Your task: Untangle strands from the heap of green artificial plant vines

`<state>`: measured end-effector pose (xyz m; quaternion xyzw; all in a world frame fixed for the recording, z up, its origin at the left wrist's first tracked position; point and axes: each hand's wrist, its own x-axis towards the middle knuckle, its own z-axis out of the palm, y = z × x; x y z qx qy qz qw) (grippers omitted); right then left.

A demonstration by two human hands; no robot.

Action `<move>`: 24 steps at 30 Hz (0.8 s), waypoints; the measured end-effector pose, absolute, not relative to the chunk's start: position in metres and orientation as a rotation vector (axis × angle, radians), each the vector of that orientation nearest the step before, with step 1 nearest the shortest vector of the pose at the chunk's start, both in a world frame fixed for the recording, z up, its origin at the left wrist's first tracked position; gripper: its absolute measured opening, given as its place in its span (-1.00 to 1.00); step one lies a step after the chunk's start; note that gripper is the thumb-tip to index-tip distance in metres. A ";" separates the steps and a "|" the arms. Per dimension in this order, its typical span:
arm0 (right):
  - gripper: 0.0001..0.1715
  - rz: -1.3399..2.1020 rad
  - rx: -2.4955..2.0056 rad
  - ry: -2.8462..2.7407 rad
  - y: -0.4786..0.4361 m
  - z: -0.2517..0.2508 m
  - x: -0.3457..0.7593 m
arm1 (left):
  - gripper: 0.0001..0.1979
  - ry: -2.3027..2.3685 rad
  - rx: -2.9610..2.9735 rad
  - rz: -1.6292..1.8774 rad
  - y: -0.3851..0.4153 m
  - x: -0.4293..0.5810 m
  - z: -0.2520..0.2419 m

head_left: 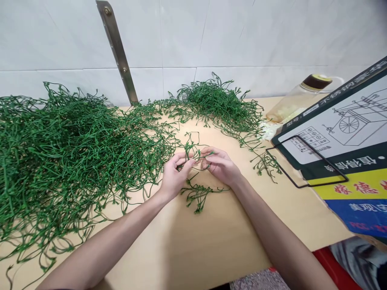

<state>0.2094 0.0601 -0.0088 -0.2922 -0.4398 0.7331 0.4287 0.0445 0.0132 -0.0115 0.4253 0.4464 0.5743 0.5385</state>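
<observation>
Near the middle of the table, my left hand (177,173) pinches thin green plastic stems (193,150) between thumb and fingers. Close on its right, my right hand (221,164) has its fingers bent together on the same stems. Just below the hands, a small bunch of green stems (198,195) lies on the wooden table (205,245). A large tangled heap of green stems (75,157) covers the left side. A smaller pile (220,100) lies behind my hands, against the wall.
On the right stands a printed cardboard box (347,129) with a black wire frame (320,184) beside it. Behind it, a clear bottle (290,100) with a dark lid leans over white pieces (269,129). A metal bracket (117,52) rises along the tiled wall (181,36).
</observation>
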 end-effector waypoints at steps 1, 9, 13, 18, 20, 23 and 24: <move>-0.77 1.831 -0.735 -1.118 0.060 -0.009 0.209 | -0.71 1.065 1.012 1.356 0.013 0.044 -0.013; -0.68 1.820 -0.761 -1.152 0.058 -0.010 0.205 | -0.87 1.170 1.198 1.419 0.015 0.042 -0.018; -0.64 1.812 -0.803 -1.185 0.057 -0.011 0.202 | -0.81 1.076 1.140 1.392 0.014 0.043 -0.014; -0.67 1.747 -0.813 -1.224 0.055 -0.014 0.201 | -0.76 0.981 1.109 1.348 0.013 0.043 -0.013; -0.69 1.744 -0.791 -1.221 0.055 -0.014 0.202 | -0.74 0.970 1.107 1.352 0.013 0.043 -0.014; -0.70 1.760 -0.756 -1.190 0.056 -0.015 0.203 | -0.72 0.980 1.092 1.365 0.013 0.044 -0.016; -0.71 1.760 -0.752 -1.188 0.056 -0.016 0.203 | -0.72 0.981 1.100 1.365 0.014 0.045 -0.016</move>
